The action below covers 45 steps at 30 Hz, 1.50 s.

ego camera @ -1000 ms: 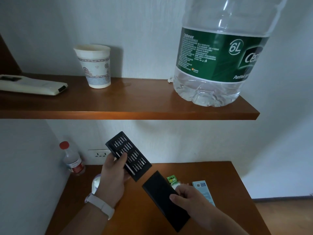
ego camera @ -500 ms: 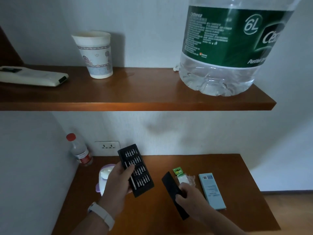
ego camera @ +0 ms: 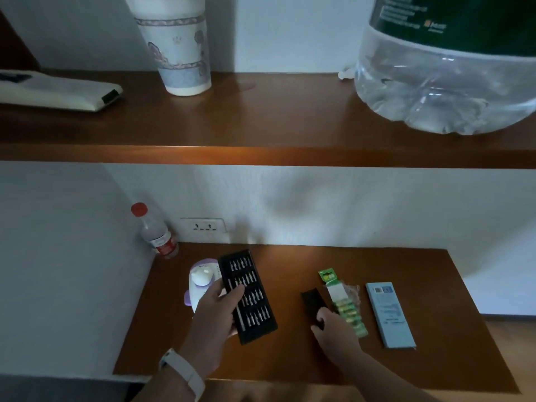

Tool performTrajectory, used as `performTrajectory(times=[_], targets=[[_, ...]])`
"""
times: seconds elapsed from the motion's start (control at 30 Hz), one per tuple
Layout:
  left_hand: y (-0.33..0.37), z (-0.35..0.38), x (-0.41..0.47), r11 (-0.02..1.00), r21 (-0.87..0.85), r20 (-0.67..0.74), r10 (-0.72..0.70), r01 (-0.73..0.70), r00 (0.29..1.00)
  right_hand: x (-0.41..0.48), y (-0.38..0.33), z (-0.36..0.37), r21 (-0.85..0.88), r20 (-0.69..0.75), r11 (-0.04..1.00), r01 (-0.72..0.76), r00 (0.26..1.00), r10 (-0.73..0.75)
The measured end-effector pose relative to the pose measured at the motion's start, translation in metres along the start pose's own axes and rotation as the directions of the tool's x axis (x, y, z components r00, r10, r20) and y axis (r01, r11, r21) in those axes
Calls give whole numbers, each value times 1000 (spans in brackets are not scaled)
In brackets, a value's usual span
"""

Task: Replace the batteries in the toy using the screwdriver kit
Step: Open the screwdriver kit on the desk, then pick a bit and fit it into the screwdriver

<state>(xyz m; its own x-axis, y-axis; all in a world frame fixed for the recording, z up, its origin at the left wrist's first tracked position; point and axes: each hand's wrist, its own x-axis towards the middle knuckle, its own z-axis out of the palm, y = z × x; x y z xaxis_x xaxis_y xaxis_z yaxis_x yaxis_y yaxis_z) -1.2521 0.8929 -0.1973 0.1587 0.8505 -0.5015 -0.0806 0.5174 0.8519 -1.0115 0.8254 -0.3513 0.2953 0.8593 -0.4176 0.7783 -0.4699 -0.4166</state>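
My left hand (ego camera: 213, 320) holds the black screwdriver bit tray (ego camera: 247, 295) just above the wooden desk (ego camera: 420, 288), thumb across its rows of bits. A white and purple toy (ego camera: 200, 281) lies on the desk behind that hand, partly hidden by it. My right hand (ego camera: 333, 333) presses the black kit sleeve (ego camera: 311, 303) flat on the desk. A green strip of batteries (ego camera: 345, 307) lies right beside the sleeve, touching my right hand's fingers.
A pale blue box (ego camera: 390, 314) lies right of the batteries. A small red-capped bottle (ego camera: 155, 233) stands in the back left corner by a wall socket (ego camera: 203, 227). The shelf (ego camera: 261, 152) above carries a paper cup (ego camera: 179, 50), a remote (ego camera: 58, 92) and a large water jug (ego camera: 446, 82).
Both hands have come down toward the desk. The black sleeve went from held in the air to lying flat under my right hand. The view tilted down.
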Motion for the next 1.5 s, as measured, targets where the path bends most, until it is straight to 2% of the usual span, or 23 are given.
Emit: performTrajectory(times=[0.13, 0.23, 0.57, 0.8, 0.97, 1.13, 1.3, 1.5], targets=[[4, -3, 0, 1000, 5, 17, -4, 4, 1000, 9, 1, 15, -31, 52, 999, -13, 999, 14], [5, -4, -1, 1000, 12, 24, -9, 9, 1000, 11, -1, 21, -42, 35, 999, -15, 999, 17], [6, -1, -4, 999, 41, 41, -22, 20, 999, 4, -17, 12, 62, 61, 994, 93, 993, -97], [16, 12, -6, 998, 58, 92, -10, 4, 996, -30, -58, -51, 255, -101, 946, 201, 978, -181], [20, 27, -11, 996, 92, 167, -2, -13, 986, -73, -91, -120, 350, -258, 853, 386, 916, -308], [24, 45, -22, 996, 84, 241, 0, -21, 971, -99, -104, -157, 208, -307, 816, 540, 828, -469], [31, 64, -36, 991, 94, 323, 61, -96, 945, -97, -103, -165, 52, -344, 814, 579, 776, -530], [35, 74, -43, 982, 124, 360, 90, -143, 929, -98, -97, -173, -12, -373, 812, 583, 751, -545]])
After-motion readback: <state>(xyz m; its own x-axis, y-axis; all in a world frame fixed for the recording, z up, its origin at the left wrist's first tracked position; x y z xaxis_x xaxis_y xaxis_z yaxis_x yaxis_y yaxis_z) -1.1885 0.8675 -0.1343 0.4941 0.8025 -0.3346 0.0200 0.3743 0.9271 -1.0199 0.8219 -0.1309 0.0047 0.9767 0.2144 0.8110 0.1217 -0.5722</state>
